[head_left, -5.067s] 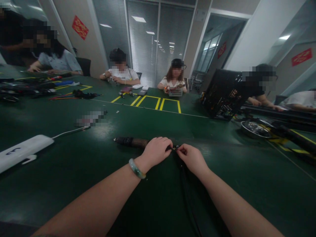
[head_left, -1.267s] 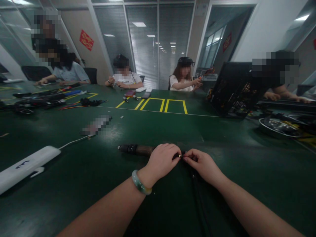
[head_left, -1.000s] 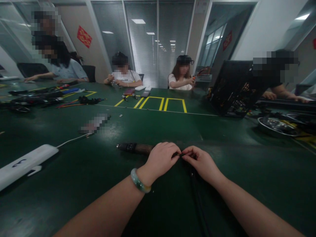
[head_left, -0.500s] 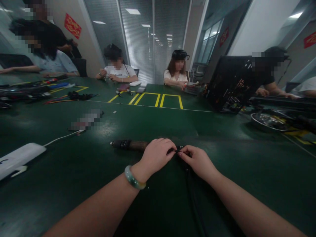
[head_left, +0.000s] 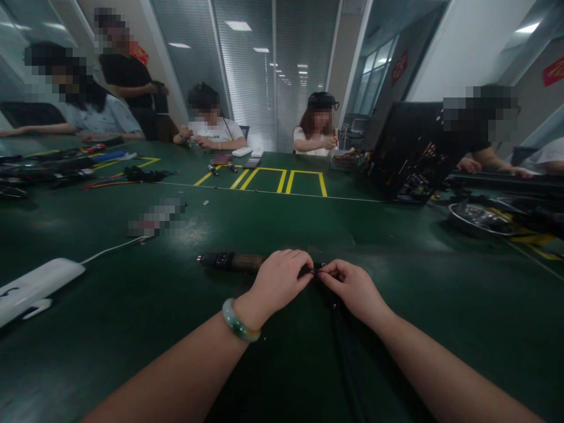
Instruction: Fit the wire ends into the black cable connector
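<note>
An electric screwdriver [head_left: 244,262] with a brown body and black nose lies on the green table, its tip to the left. My left hand [head_left: 282,279], a green bangle on its wrist, covers the tool's rear part, thumb and fingers pinched together. Close beside it, my right hand [head_left: 352,288] is closed in a pinch as well, the fingertips of both hands nearly meeting. Between them is a small dark piece, too hidden to name. From under my right hand a black cable [head_left: 341,341] runs down toward the table's near edge.
A white power strip [head_left: 44,288] with a cord lies at left. Bundled wires [head_left: 141,174] sit farther back. At right stand a black case [head_left: 405,153] and a metal bowl [head_left: 480,220]. Several people sit around the table; one person [head_left: 127,76] stands at back left.
My hands stay almost in place at the same spot. The person across the table has raised a hand with a small orange item. The standing person at left has shifted right.
</note>
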A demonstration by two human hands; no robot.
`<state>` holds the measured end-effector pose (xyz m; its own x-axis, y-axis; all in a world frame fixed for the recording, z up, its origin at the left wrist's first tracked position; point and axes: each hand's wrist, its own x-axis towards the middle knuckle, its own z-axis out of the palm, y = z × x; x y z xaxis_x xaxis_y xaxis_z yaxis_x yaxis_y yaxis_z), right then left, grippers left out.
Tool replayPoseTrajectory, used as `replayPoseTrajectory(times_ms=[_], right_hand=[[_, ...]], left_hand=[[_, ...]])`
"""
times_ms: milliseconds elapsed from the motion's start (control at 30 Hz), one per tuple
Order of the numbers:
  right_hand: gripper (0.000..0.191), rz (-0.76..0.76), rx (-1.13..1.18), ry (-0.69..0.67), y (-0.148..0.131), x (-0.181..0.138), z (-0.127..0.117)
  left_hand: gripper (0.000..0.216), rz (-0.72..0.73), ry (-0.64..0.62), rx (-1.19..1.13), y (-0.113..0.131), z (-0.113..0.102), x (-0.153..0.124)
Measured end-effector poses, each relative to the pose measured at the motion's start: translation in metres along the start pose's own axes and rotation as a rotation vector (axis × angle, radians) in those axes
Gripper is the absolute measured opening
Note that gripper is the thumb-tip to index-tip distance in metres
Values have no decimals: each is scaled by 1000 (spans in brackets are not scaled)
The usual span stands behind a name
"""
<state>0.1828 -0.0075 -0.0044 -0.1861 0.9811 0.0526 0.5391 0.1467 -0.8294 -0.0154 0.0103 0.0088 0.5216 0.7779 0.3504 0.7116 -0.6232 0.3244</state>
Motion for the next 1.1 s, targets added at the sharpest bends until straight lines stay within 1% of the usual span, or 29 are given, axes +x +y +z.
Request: replayPoseTrajectory(times_ms=[167,367,533,633,800,1000,1100], right_hand=[[14,15,-10,-12,2,0,0],[13,3,-4,-2,1,1,1],[15,8,2,-13,2,2,0],[15,7,3,-16,3,2,1],[18,40,38,-36,2,0,1],[17,37,29,-27,0,0,0],[17,27,29,-26,0,0,0]], left_hand=[[7,28,-8,-8,0,-2,0],[13,18,17,-2,1,-2,-1],[6,40,2,-7,1,-3,-1],[7,42,5,-13,1,-2,-1],[13,-4,18,4,2,-1,-1],[7,18,-6,3,2,-4,-1],[8,23,-7,1,2,-4,-1]])
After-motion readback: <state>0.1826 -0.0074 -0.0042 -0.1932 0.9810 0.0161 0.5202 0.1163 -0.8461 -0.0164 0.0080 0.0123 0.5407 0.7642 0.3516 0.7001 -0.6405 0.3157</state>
